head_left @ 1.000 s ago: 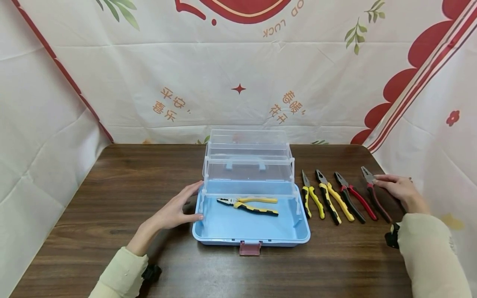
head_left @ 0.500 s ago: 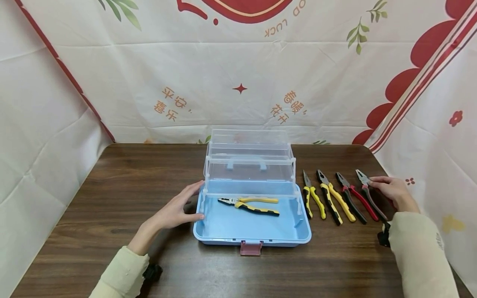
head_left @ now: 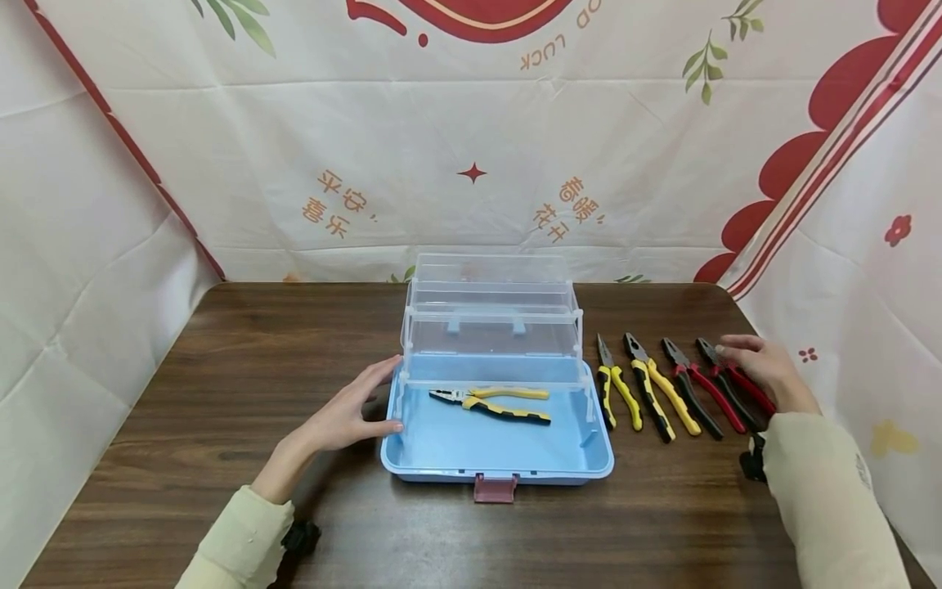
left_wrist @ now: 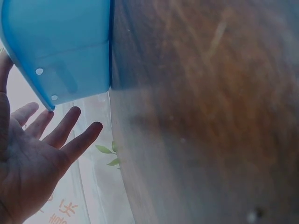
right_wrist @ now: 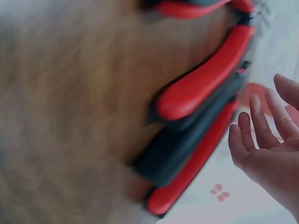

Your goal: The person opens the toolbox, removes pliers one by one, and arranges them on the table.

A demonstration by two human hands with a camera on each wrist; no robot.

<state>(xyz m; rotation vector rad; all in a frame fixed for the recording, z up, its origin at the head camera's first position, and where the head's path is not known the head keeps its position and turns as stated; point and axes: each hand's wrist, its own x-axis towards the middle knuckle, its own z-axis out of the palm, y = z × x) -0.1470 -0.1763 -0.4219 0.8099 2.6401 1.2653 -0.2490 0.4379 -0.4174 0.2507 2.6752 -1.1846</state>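
Note:
A light blue toolbox (head_left: 486,448) stands open in the head view, its clear tiered trays (head_left: 493,339) raised at the back. Inside it lies a pair of yellow-and-black combination pliers (head_left: 508,415). My left hand (head_left: 342,417) rests against the box's left side with spread, fairly straight fingers. Red-and-black pliers (head_left: 736,380) lie at the right end of a row on the table, handles spread. My right hand (head_left: 769,372) is beside their head, its fingers loosely bent; the right wrist view shows the hand (right_wrist: 271,140) apart from the handles.
Left of those pliers lie another red-and-black pair (head_left: 702,393), a yellow-and-black pair (head_left: 658,393) and yellow-and-black long-nose pliers (head_left: 614,384). A pink latch (head_left: 495,489) hangs at the box's front. White printed cloth (head_left: 471,123) closes off the table's back and sides.
My right hand has moved left with the rightmost pliers, set them beside the other red-and-black pair, and let go; their handles now lie spread. My left hand has stayed at the box.

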